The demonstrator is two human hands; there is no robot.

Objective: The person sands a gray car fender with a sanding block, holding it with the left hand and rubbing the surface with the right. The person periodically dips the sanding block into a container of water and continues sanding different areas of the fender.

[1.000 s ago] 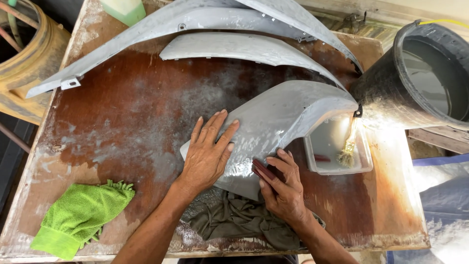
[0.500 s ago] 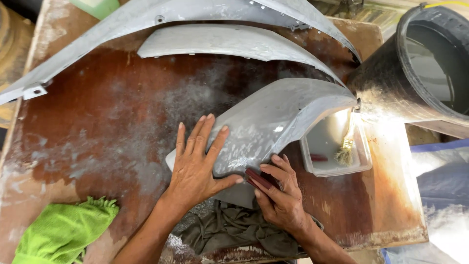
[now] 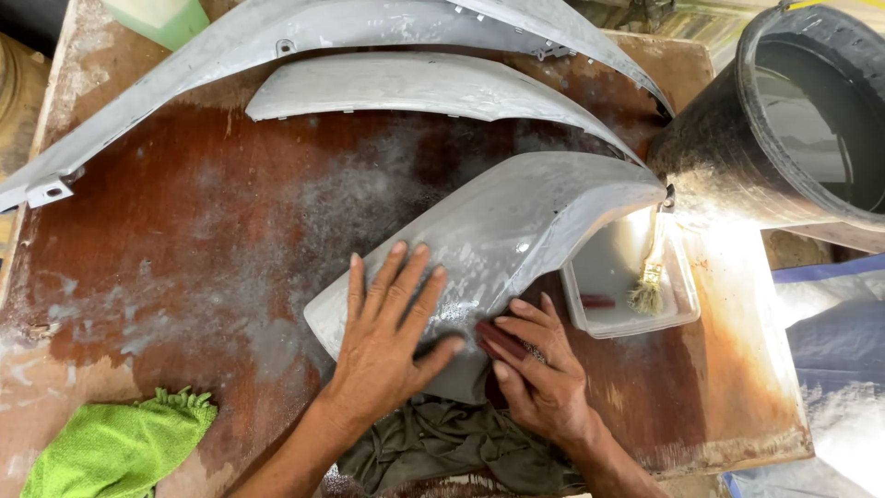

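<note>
A dark olive rag [image 3: 452, 447] is lying at the near edge of the wooden table [image 3: 184, 277], bunched under the wrists, and a green microfibre cloth [image 3: 115, 447] is sitting at the near left corner. The left hand [image 3: 387, 341] is pressing flat, fingers spread, gripping nothing, on the wet grey curved panel [image 3: 498, 240], which is lying in the middle of the table with its near end over the rag. Just beside it, the right hand [image 3: 544, 369] is pinching a dark reddish sanding piece [image 3: 502, 339] against the panel's near edge. To the right, a small clear tray [image 3: 682, 309] is holding cloudy water and a brush [image 3: 648, 281]. Farther back, two longer grey panels [image 3: 415, 88] are arching across the table, and a black bucket [image 3: 728, 157] is standing at the far right.
</note>
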